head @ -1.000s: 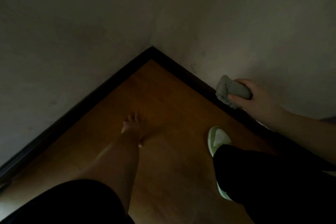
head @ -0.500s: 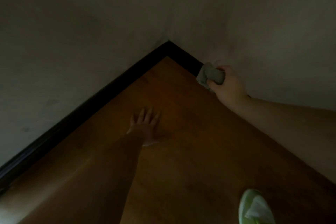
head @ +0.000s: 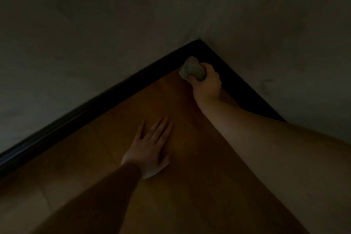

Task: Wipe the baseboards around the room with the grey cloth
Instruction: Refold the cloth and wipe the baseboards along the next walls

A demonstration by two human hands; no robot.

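Head view, grey cloth [head: 192, 70] bunched in R hand [head: 207, 83], at baseboard [head: 106, 99] corner

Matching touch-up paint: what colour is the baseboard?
Black or very dark, glossy baseboard; the head view, though dim, shows it.

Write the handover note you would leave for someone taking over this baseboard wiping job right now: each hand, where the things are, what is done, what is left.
Right hand: grips the bunched grey cloth, held at the dark baseboard close to the room corner.
Left hand: flat on the wooden floor, fingers spread, propping the body.
Done: cannot tell from this dim view which stretches are already wiped.
Left: probably finish the corner, then carry on along the left wall's baseboard and round the rest of the room.
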